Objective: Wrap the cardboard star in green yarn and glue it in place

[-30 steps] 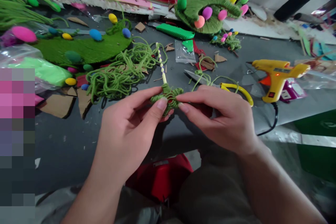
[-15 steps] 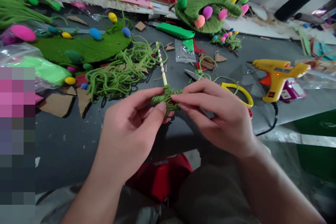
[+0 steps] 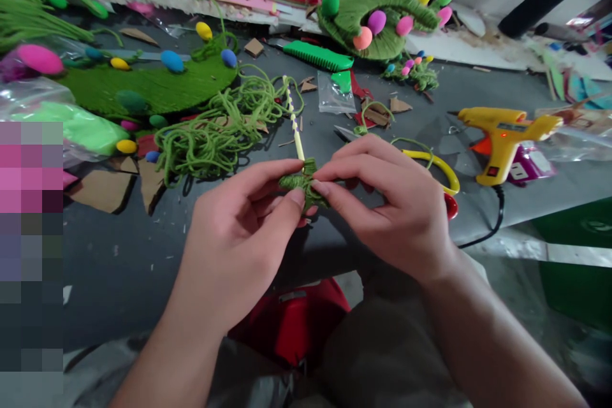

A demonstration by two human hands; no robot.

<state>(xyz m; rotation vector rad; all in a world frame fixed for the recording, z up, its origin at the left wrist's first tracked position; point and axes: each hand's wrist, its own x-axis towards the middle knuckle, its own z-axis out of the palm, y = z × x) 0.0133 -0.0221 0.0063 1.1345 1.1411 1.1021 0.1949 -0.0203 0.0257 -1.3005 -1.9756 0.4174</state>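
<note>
A small green yarn-wrapped piece (image 3: pixel 292 182) is pinched between the thumb and fingers of my left hand (image 3: pixel 243 229). The thumb and index finger of my right hand (image 3: pixel 392 204) close on the right side of the same piece, covering part of it. A patterned pale pencil (image 3: pixel 296 134) lies just beyond it, its lower end near the yarn. Loose green yarn (image 3: pixel 215 127) is heaped to the left. Behind my right hand are scissors (image 3: pixel 444 169) with yellow and red handles, partly hidden.
A yellow glue gun (image 3: pixel 502 134) with a black cord is on the right. A green cutter (image 3: pixel 318 55), small plastic bag (image 3: pixel 336 92) and cardboard scraps (image 3: pixel 100 190) lie on the grey table (image 3: pixel 129 268). Green yarn-covered shapes (image 3: pixel 153 86) with coloured balls stand further back.
My right hand has shifted slightly left and its thumb now presses nearer the middle of the yarn-wrapped piece. The piece has turned a little. More of the red scissor handle shows.
</note>
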